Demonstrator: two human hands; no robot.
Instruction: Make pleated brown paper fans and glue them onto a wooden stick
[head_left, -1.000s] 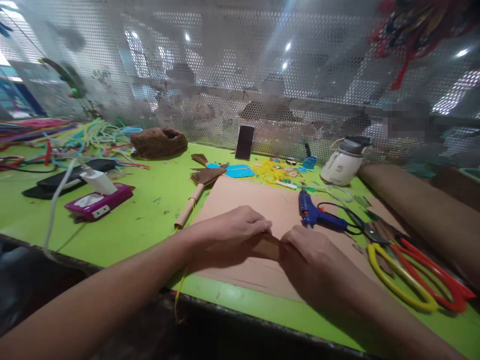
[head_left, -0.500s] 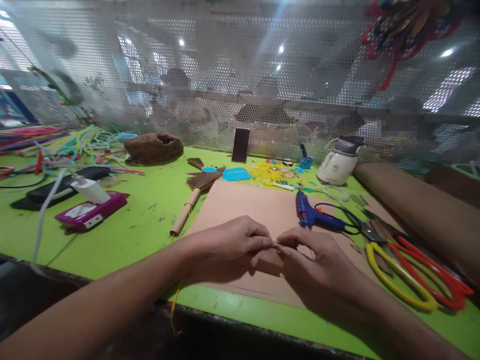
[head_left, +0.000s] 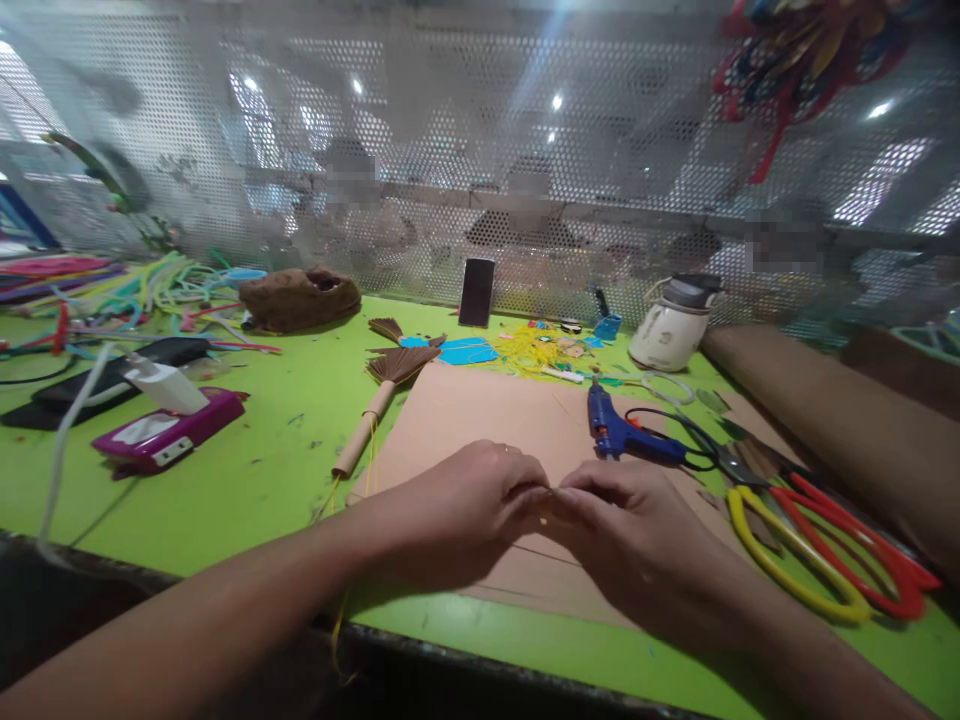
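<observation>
We see the bare left hand (head_left: 472, 500) and the bare right hand (head_left: 637, 515) meeting fingertip to fingertip, each pinching a narrow sliver of thin brownish material (head_left: 553, 491) between thumb and bent fingers. Most of it is hidden by the fingers, so we cannot tell its full shape; we judge that something so slim calls for fingertips rather than a whole fist. It is held above the near part of a flat pinkish-tan paper sheet (head_left: 457, 425), which probably serves as a work mat over the lime-green tabletop (head_left: 277, 480).

On the sheet's right side lies a blue plastic glue gun (head_left: 622, 435), and beyond it, scissors with yellow and red looped handles (head_left: 738, 503); we take both to be kept on that side for easy reach by the right hand. To the left, we find a tan paper tube with a fanned brown end (head_left: 365, 430), tied with yellow string and laid aside, perhaps to leave the middle free. At the back, a dark-screened phone (head_left: 476, 292) stands nearly upright before the silvery perforated screen (head_left: 420, 225), which seems to prop it, though we cannot be sure they touch
</observation>
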